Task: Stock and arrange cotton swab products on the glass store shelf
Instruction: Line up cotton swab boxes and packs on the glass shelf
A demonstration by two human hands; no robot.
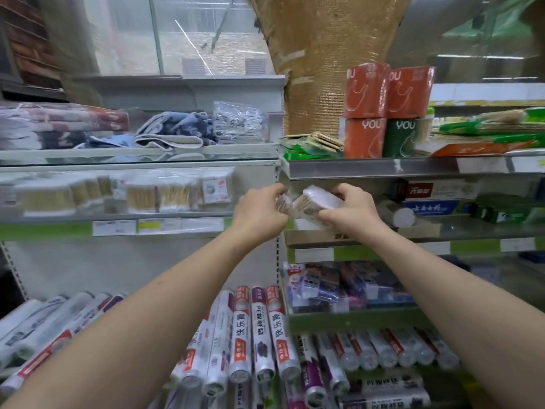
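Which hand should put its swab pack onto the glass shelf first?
Left, probably. The left hand holds its pack nearer the glass shelf; the right hand is farther right.

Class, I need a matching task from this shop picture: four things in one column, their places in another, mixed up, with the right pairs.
Things:
1. folded towels
2. orange YOU packs
3. cotton swab pack
4. cling film rolls

Places:
A. bottom shelf
B. gripped by the right hand
C. top glass shelf, left
D. top metal shelf, right

Pairs: 1-C, 2-D, 3-B, 4-A
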